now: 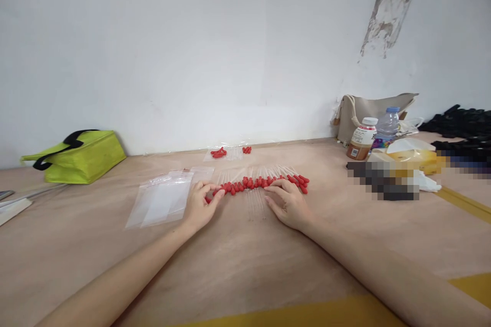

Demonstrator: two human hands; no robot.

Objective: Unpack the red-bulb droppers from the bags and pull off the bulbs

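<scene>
The head view showed your two hands over a row of red-tipped clear sticks [249, 183], which lay side by side across the middle of the frame on the brown table [230, 271]. Your left hand [201, 203] curved around the row's left end, thumb and forefinger close to the red tips; you couldn't tell from here whether they gripped any. Your right hand [288, 205] bent in near the right part of the row, its thumb and forefinger apart. Left of centre, just beside your left hand, lay flat plastic bags [153, 209]. Beyond the row, against the wall [192, 51], sat two small red bunches [219, 153]. A lime-green bag [90, 158] stood at the left of the frame, and a brown drink bottle [362, 142] and a blue-capped bottle [388, 125] at the right.
</scene>
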